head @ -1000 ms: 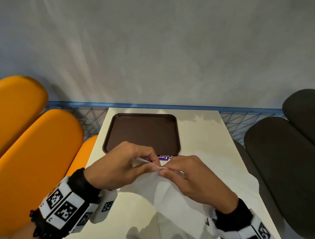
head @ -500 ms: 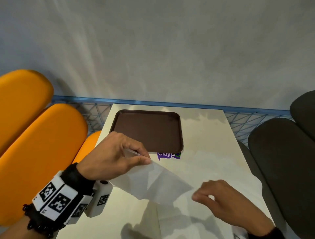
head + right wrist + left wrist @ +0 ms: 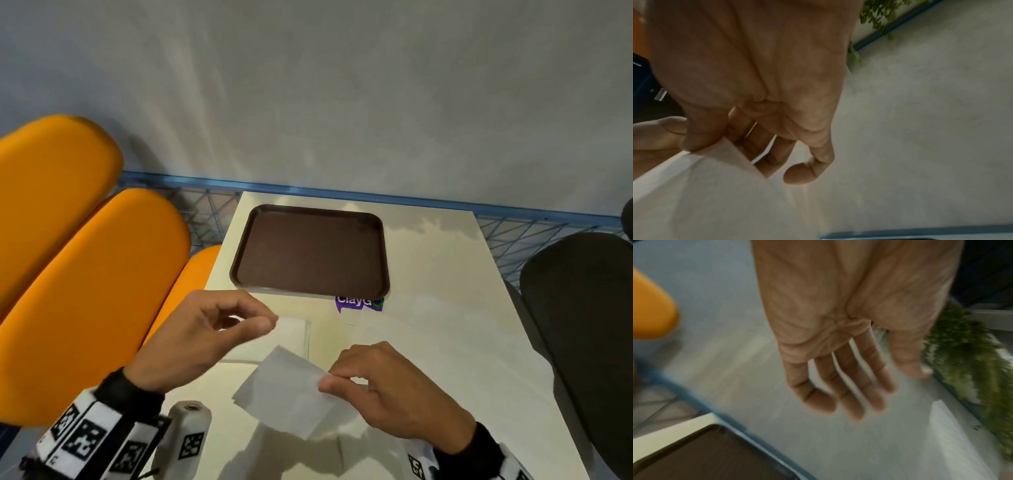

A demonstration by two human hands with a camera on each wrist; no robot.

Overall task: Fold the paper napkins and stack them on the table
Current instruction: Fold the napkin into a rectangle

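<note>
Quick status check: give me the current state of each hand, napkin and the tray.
left hand: open, holding nothing
right hand: pinching the napkin's edge
held napkin: folded, lifted off the table
napkin on table: lying flat
tray: nothing on it

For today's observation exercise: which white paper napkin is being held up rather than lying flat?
The folded white paper napkin pinched by the right hand; the other napkin lies flat on the cream table.

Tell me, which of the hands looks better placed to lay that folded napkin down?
Probably the right hand: it pinches the folded napkin by its edge, just above the table. The left hand holds nothing, fingers loose in its wrist view.
</note>
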